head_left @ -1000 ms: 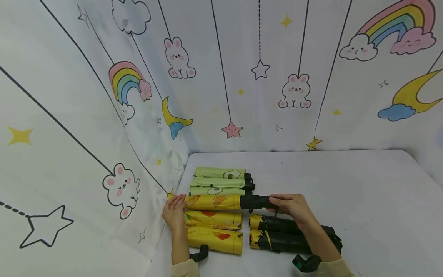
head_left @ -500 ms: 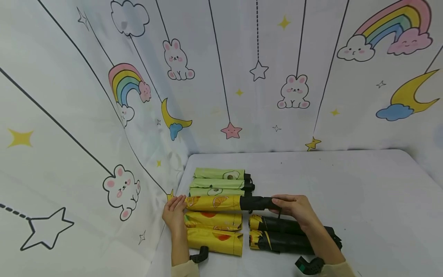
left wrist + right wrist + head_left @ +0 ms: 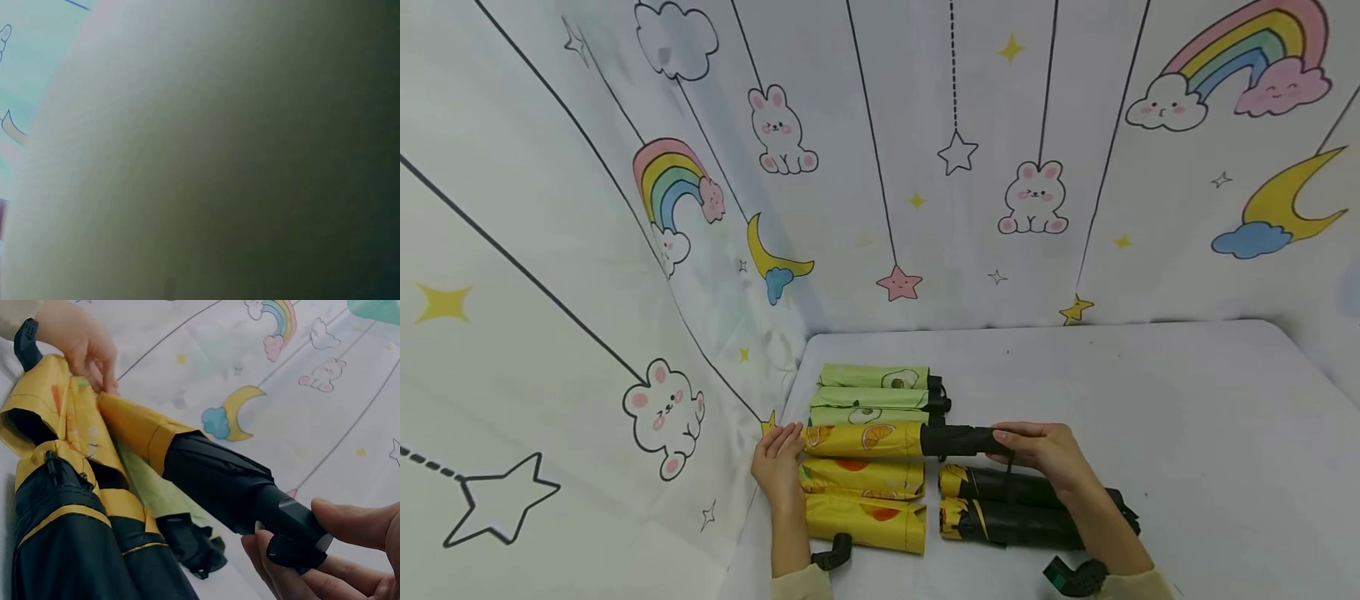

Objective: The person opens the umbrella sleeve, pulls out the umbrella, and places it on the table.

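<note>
A black folding umbrella sticks partway out of a yellow umbrella sleeve printed with orange slices. My right hand pinches its handle end between thumb and fingers, and a black wrist strap hangs beneath. At the sleeve's far left end, my left hand holds the fabric with its fingertips. Two more yellow sleeves lie just below, flat on the table. Two bare black umbrellas with yellow edging lie to their right, under my right forearm. The left wrist view is mostly a blurred, close surface.
Three green avocado-print sleeved umbrellas lie in a row behind the yellow sleeve, black handles to the right. The white table meets a patterned curtain at the back and left. Black wrist devices sit on both forearms.
My right hand has shifted slightly to the right with the umbrella handle, and a little more black shows beyond the sleeve. The left hand stays in place. The head view has drifted slightly.
</note>
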A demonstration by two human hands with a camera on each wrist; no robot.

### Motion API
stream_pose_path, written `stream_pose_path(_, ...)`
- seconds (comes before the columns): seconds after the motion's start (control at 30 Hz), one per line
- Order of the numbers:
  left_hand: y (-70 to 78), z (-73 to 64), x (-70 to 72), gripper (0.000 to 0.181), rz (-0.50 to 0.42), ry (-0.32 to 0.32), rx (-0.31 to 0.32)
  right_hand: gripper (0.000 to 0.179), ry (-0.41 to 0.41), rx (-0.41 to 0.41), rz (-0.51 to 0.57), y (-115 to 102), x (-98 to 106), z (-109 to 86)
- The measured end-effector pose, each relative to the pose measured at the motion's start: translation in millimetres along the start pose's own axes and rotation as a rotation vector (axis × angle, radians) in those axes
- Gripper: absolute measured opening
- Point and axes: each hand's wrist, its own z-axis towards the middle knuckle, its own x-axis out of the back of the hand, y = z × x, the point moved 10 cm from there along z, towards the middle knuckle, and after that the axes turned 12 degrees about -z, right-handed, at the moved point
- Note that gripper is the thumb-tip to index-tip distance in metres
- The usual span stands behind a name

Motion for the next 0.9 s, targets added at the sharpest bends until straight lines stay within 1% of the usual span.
stream_pose_path(0.4, -1.1, 1.3, -0.1, 0.04, -0.032, -0.009, -0.017, 0.05, 0.001, 0.005, 0.01, 1.0, 3.9, -2.7)
stream_pose_path(0.63, -0.5, -0.3, 0.4, 0.041, -0.016, -0.003, -0.014, 0.049, 0.009, 0.005, 0.006, 2.2, 5.6, -2.6)
stream_pose_path(0.9, 0.4, -0.8, 1.1, 0.042, -0.016, 0.004, -0.008, 0.05, 0.039, -0.029, -0.02, 6.6, 8.4, -4.6)
